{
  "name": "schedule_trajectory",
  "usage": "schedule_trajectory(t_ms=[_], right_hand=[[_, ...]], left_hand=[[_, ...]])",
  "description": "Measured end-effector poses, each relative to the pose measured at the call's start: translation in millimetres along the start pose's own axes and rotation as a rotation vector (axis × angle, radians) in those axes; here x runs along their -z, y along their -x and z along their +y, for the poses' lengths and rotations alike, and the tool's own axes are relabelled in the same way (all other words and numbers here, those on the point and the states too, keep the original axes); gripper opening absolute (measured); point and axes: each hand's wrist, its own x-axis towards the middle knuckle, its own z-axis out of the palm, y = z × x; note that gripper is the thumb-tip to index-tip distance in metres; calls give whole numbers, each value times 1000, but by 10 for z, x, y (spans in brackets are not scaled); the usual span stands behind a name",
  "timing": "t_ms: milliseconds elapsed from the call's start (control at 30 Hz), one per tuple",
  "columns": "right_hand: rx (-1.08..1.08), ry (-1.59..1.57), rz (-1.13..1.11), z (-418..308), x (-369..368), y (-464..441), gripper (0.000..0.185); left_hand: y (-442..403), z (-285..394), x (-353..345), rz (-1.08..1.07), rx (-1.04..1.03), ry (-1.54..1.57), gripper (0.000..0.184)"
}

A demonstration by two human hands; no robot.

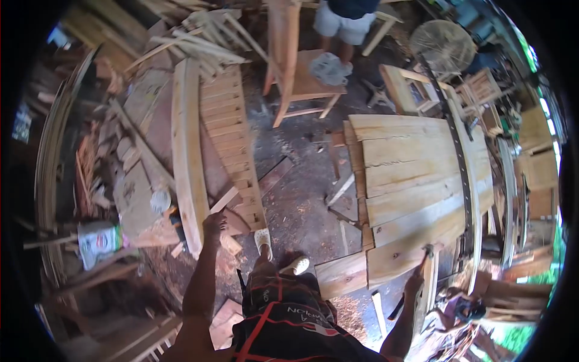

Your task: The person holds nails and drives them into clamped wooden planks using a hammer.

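At bottom centre of the frame I'm watching a black garment [271,333], red stripes crossing it and white lettering running upside down, partly legible. Pale clogs [295,265] are showing above, small holes dotting the left one. Left of centre, the left hand [215,224], and lower right, the right hand [414,281], are showing bare.
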Motion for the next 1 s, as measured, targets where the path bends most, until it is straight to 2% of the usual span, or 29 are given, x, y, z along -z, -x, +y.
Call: schedule_trajectory(t_ms=[33,133,167,233,267,300,333,367,433,467,567,667,733,767,800,833,867,900,933,1000], right_hand=[[14,-24,4,-132,29,75,54],[85,-326,86,-157,-266,75,60],[41,-300,71,-161,-290,82,61],[-35,-222,48,-274,-311,144,61],[-18,-260,-37,-361,-204,206,56],[79,-318,-72,-431,-141,261,48],[30,-347,-47,-633,20,397,47],[-6,-352,-52,-461,-202,324,45],[-93,-359,-104,-507,-169,394,46],[38,-191,-22,-148,-691,250,48],[-193,-300,39,-440,-295,520,49],[-179,-370,-49,-368,-187,656,49],[-39,-487,-89,-458,33,600,43],[-26,-401,-150,-280,-327,532,38],[44,-365,-47,-414,-119,594,32],[267,-220,5,-270,-366,550,26],[80,-259,-123,-369,-234,568,23],[189,-285,1,-392,-140,627,25],[7,-408,-69,-547,71,659,29],[-151,-292,-92,-498,-184,605,32]], left_hand=[[-125,144,-25,-86,8,74,16],[-222,369,-491,-103,-78,90,14],[-342,300,-633,-136,-93,79,14],[-700,83,-960,-375,-30,-27,14],[-115,428,-1340,-331,-17,-25,14],[31,464,-1571,-356,-34,-76,14],[144,485,-1746,-383,-51,-133,14],[211,491,-1887,-429,-66,-172,14],[254,430,-2125,-612,-58,-206,19],[392,470,-2238,-657,-75,-253,19],[773,615,-2508,-538,-60,-322,27],[1003,783,-2576,-536,-90,-401,29],[741,741,-2635,-512,-128,-406,26],[563,757,-2633,-544,-132,-462,23],[363,828,-2644,-561,-141,-504,19],[210,861,-2728,-496,-176,-526,13],[48,916,-2806,-497,-188,-488,8],[13,1062,-2922,-431,-229,-584,7],[-277,1135,-3042,-385,-253,-541,7],[-1344,1409,-3501,-343,-397,-724,10]])
